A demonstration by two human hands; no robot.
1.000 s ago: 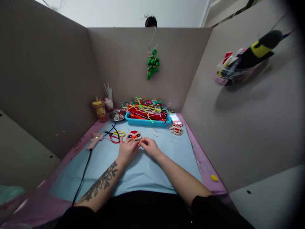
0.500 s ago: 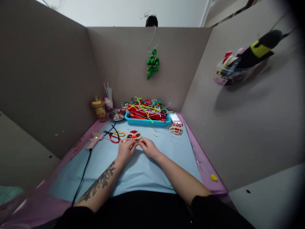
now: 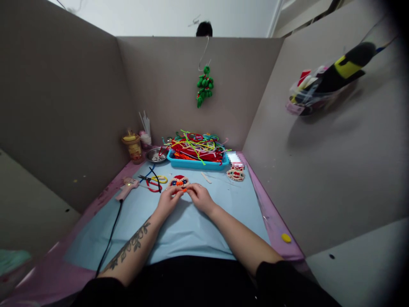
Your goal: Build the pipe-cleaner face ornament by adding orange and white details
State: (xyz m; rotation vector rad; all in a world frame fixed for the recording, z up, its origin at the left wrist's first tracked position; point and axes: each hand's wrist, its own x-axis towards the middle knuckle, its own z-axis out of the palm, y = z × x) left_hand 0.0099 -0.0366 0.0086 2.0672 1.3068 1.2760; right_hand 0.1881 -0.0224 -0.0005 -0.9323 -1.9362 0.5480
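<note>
My left hand (image 3: 168, 201) and my right hand (image 3: 198, 197) meet at the middle of the light blue mat (image 3: 191, 230), fingertips pinched together on a small orange piece (image 3: 183, 190). Just beyond the fingertips lies a round pipe-cleaner face (image 3: 179, 182) in red, white and orange. Both hands rest low on the mat with fingers curled. What exactly the piece is I cannot make out.
A blue tray (image 3: 198, 163) heaped with coloured pipe cleaners stands at the back. A second pipe-cleaner face (image 3: 235, 172), scissors (image 3: 152, 181), a pink glue gun (image 3: 127, 187) with black cord, a metal dish (image 3: 156, 155) and a jar (image 3: 134, 147) surround it. Grey partition walls enclose the desk.
Both hands have crept slightly forward toward the pipe-cleaner face, still pinched together. Nothing else has moved.
</note>
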